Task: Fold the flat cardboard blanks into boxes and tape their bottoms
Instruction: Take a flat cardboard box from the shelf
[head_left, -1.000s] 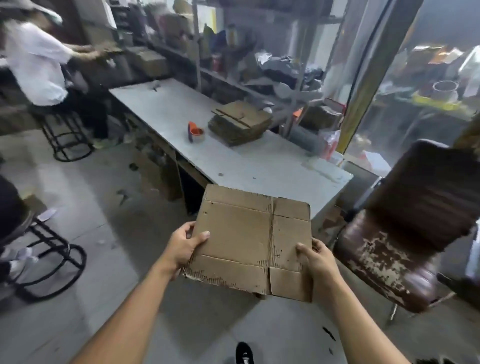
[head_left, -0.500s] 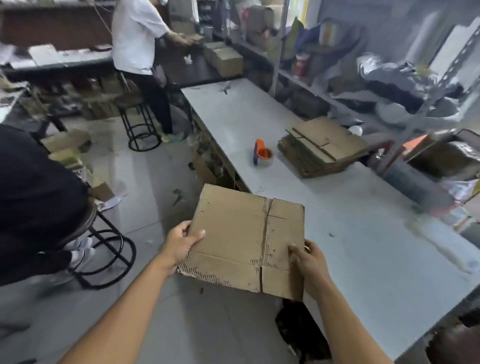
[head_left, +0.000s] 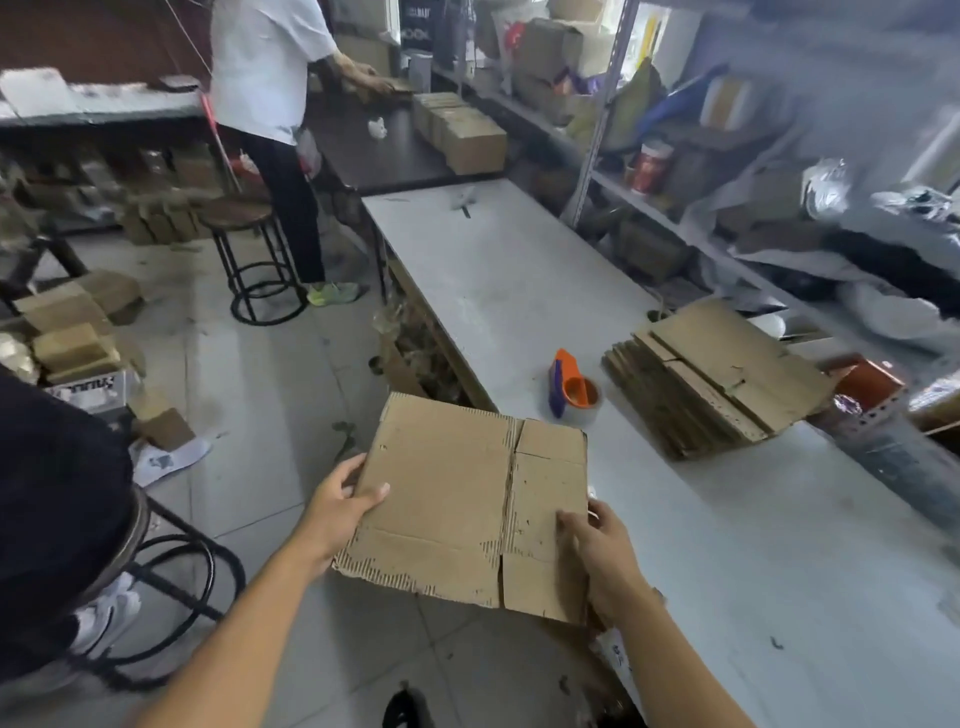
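One flat cardboard blank is held in the air by both hands, over the near edge of the grey worktable and the tiled floor beside it. Left hand grips its left edge, thumb lying on the top face and fingers under it; right hand grips the lower right corner, thumb on top. Blank is brown corrugated board, unfolded, with one vertical crease right of centre, horizontal score lines marking off flaps at the far and near sides, a slit between the two near flaps, and ragged fluting along the near edge (small scuffs and holes on the face). Fingers beneath the board are hidden, as is the board's underside. Background shelving on the right is blurred and its contents hard to name. On the table lie an orange tape dispenser with a roll of tape, and just beside it to the right a stack of flat blanks. Farther back, made-up boxes sit on a dark table, where a person in a white shirt stands by a round stool. More boxes lie on the floor at left.
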